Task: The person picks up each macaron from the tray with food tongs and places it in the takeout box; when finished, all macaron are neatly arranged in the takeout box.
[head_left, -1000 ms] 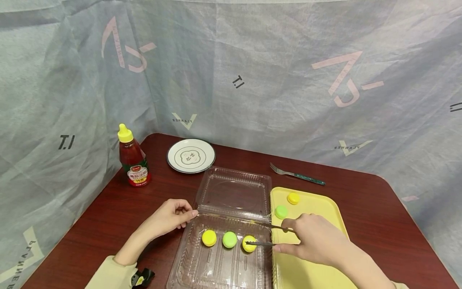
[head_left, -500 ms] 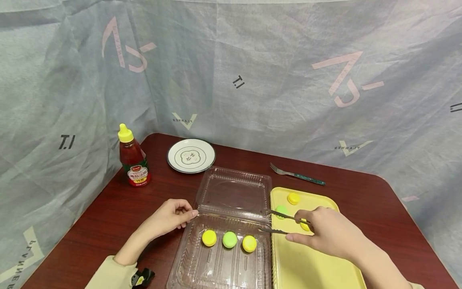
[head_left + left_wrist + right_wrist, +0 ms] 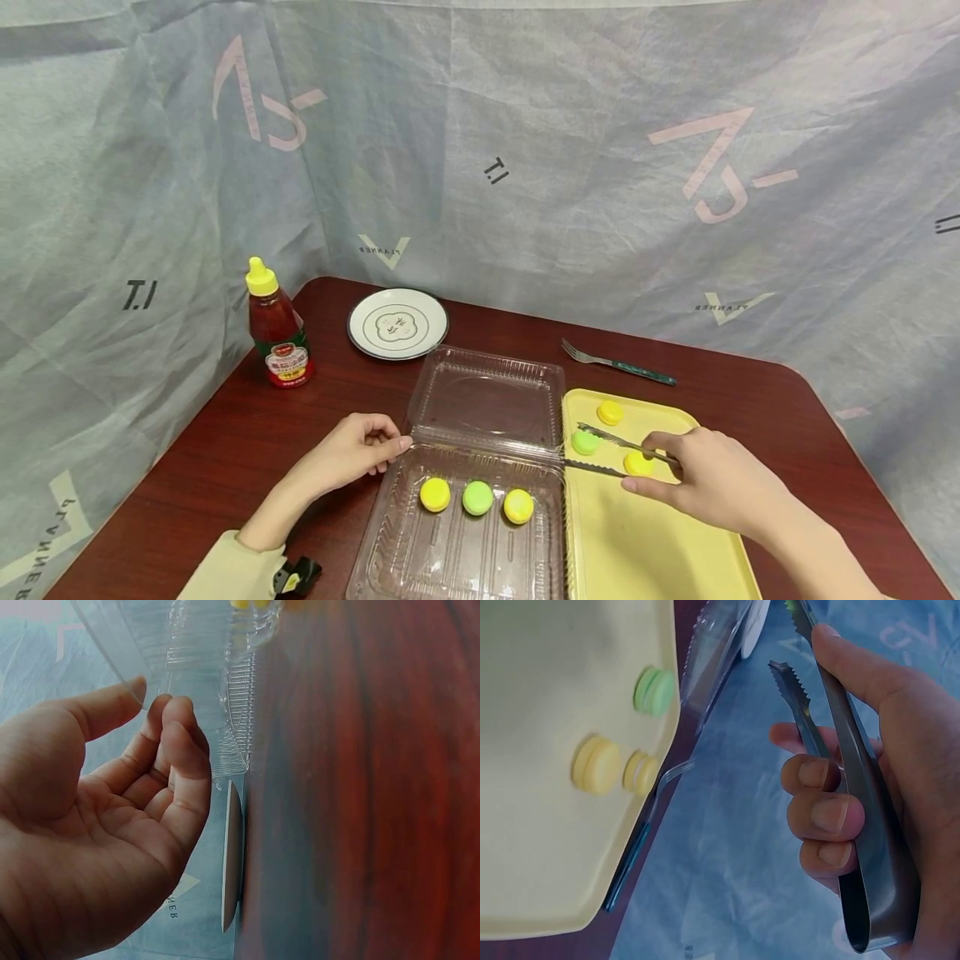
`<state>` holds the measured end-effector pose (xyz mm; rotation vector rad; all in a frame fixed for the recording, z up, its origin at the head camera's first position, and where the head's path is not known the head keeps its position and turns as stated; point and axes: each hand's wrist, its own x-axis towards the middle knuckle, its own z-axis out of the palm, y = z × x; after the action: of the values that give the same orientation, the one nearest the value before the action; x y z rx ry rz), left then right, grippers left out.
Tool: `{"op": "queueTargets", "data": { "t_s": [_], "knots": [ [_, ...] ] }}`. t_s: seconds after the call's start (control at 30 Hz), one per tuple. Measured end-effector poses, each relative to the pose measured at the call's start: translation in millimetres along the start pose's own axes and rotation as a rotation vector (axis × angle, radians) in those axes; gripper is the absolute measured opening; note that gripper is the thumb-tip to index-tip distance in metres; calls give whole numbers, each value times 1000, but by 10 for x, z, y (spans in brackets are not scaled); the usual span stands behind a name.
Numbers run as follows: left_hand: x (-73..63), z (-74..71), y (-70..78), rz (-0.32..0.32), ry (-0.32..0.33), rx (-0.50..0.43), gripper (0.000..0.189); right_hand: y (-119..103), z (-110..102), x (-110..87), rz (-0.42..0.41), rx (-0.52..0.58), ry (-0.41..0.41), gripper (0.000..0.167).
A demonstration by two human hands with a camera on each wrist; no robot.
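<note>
My left hand [image 3: 352,450] pinches the rim of a clear plastic clamshell container [image 3: 202,649] between thumb and fingers. The container lies open, its lid [image 3: 487,400] folded back; a yellow macaron [image 3: 435,494], a green macaron [image 3: 477,498] and another yellow one stand in a row inside. My right hand [image 3: 716,479] grips metal tongs [image 3: 862,795], whose toothed tips are spread with nothing between them. The tongs hover over the left part of a yellow tray [image 3: 645,550], which bears a green macaron [image 3: 655,691] and two yellow macarons [image 3: 598,765].
A sauce bottle [image 3: 279,329] with a yellow cap stands at the table's left edge. Behind the container are a white plate [image 3: 367,329] and a fork [image 3: 637,371] with a green handle. A grey cloth [image 3: 540,167] hangs along the table's back edge.
The tongs have let go of the right-hand yellow macaron in the container. My right hand has carried them right, over the tray. The left hand has stayed in place.
</note>
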<state>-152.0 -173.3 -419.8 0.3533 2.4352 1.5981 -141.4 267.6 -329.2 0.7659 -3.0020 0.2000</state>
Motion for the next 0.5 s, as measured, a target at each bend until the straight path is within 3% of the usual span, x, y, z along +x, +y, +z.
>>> {"op": "queueTargets", "data": {
  "t_s": [0.2, 0.5],
  "knots": [
    [6, -4, -4, 1, -1, 13, 23, 158, 15, -71, 45, -19, 4, 57],
    [1, 9, -14, -1, 1, 8, 21, 403, 78, -160, 85, 2, 8, 47]
  ]
}}
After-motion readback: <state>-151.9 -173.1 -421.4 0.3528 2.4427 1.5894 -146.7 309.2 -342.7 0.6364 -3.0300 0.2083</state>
